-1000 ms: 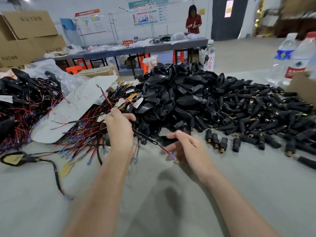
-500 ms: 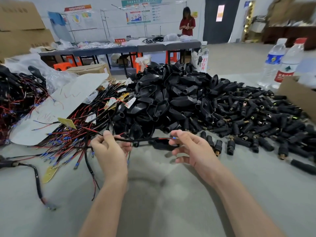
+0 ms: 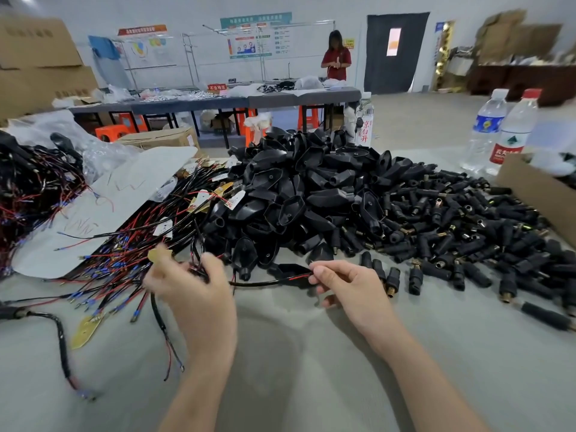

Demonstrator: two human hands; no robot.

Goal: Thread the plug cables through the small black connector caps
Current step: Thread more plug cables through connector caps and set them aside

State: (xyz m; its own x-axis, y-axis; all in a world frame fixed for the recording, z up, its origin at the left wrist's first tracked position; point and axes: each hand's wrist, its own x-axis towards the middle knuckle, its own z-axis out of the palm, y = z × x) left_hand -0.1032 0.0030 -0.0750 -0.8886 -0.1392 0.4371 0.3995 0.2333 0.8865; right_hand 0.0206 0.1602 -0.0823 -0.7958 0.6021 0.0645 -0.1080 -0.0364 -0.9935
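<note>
A: On the grey table (image 3: pixel 280 385), what is changing?
B: The thin black cable (image 3: pixel 268 282) is now stretching level, ready for threading. The left hand (image 3: pixel 196 294) is gripping it and the right hand (image 3: pixel 349 285) is pinching its end. The small black plastic caps (image 3: pixel 467 232) are waiting at two o'clock.

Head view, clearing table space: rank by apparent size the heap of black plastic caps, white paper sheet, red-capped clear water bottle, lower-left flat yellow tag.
1. Heap of black plastic caps
2. White paper sheet
3. Red-capped clear water bottle
4. Lower-left flat yellow tag
Bottle sits farther back, so reads small.
</note>
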